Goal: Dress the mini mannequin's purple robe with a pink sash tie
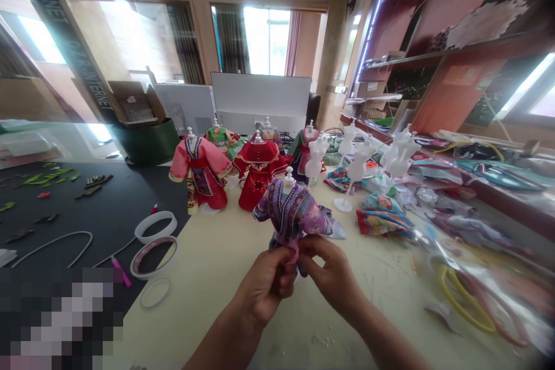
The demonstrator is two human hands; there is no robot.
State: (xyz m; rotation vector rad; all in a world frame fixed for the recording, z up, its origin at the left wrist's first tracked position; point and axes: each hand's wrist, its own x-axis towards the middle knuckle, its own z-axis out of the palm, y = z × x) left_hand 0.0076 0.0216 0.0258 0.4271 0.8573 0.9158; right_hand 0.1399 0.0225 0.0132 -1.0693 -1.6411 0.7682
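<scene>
A small purple patterned robe (295, 208) with a beaded collar hangs on a white miniature mannequin (289, 174) in front of me. At its waist is a pink sash (295, 250). My left hand (271, 283) is closed on the sash, fingers curled, at the robe's front. From the right, my right hand (327, 266) pinches at the same sash, thumb and forefinger together. The robe's lower part is mostly hidden behind my hands. Just behind stand a red dress (258, 176) and a pink robe with a dark apron panel (202, 176), both on mannequins.
Bare white mannequins (359, 165) stand at the back right, beside folded patterned cloth (384, 217) and heaped fabrics. Yellow-handled scissors (463, 300) lie at the right. Tape rolls (154, 257) rest at the left, near a black mat (108, 208). Tiny beads (323, 340) are scattered near the front.
</scene>
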